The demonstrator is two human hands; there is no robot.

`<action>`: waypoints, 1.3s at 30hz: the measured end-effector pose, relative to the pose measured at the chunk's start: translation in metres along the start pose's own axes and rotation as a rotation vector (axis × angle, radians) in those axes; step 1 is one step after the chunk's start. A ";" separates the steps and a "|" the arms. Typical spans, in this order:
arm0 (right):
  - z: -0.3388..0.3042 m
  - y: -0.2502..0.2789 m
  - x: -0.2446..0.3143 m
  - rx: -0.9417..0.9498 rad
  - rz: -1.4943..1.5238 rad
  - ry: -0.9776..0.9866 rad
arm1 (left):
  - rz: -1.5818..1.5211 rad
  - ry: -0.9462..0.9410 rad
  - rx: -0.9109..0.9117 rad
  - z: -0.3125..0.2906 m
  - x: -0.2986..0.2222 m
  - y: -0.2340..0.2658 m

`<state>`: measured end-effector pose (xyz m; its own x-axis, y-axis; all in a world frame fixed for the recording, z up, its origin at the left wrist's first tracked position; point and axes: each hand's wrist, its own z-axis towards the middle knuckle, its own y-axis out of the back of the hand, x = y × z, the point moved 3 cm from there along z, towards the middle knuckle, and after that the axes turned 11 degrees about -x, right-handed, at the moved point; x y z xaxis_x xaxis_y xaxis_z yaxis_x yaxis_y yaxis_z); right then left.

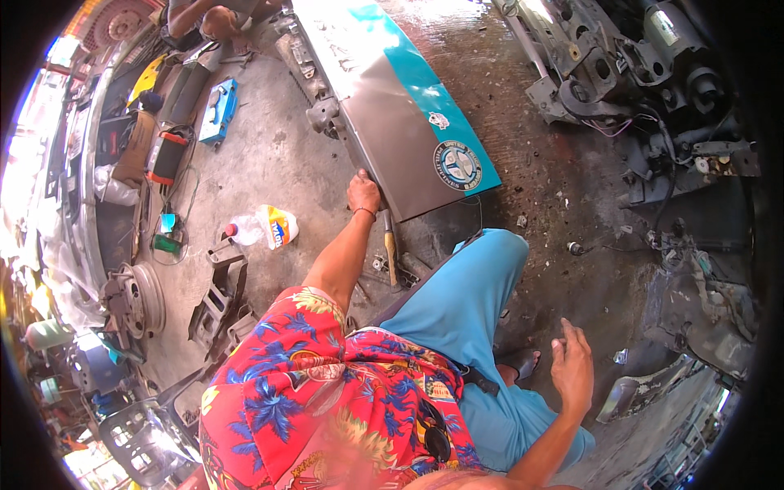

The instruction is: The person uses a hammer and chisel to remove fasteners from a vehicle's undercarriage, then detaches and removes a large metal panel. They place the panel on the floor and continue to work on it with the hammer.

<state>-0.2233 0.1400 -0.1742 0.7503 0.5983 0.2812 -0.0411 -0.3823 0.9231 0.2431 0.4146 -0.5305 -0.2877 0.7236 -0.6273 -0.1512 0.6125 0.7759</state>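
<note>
A long vehicle body panel (392,139), grey and white with a turquoise band and a round sticker, lies on the floor ahead of me. My left hand (363,193) is closed at its near left edge, fingers curled at the rim; the fingertips are hidden. Just below the panel's near corner is a tool with a wooden handle (391,260), its upper end partly covered. My right hand (574,369) hovers beside my right leg, fingers stretched out, holding nothing.
A clear plastic bottle (251,229) and a bent metal bracket (219,298) lie to the left, near a wheel rim (144,300). Farther off are a blue case (219,112) and a red-and-black device (168,155). Vehicle parts (653,73) crowd the right. Another person (220,20) sits at the far left.
</note>
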 end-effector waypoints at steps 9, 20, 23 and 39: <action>0.001 -0.001 0.005 -0.011 -0.012 0.022 | -0.024 -0.026 0.022 0.004 -0.005 -0.008; 0.001 -0.004 0.002 0.018 0.008 -0.008 | -0.015 -0.039 -0.020 0.003 -0.002 -0.009; 0.003 -0.005 0.002 -0.018 -0.016 0.040 | -0.039 -0.047 -0.033 0.002 -0.004 -0.007; 0.004 -0.009 -0.007 -0.001 -0.004 0.005 | -0.068 -0.097 -0.047 0.003 -0.004 -0.016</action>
<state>-0.2251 0.1365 -0.1859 0.7470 0.6036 0.2786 -0.0383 -0.3793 0.9245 0.2494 0.4033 -0.5407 -0.1825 0.7096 -0.6805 -0.2122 0.6474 0.7320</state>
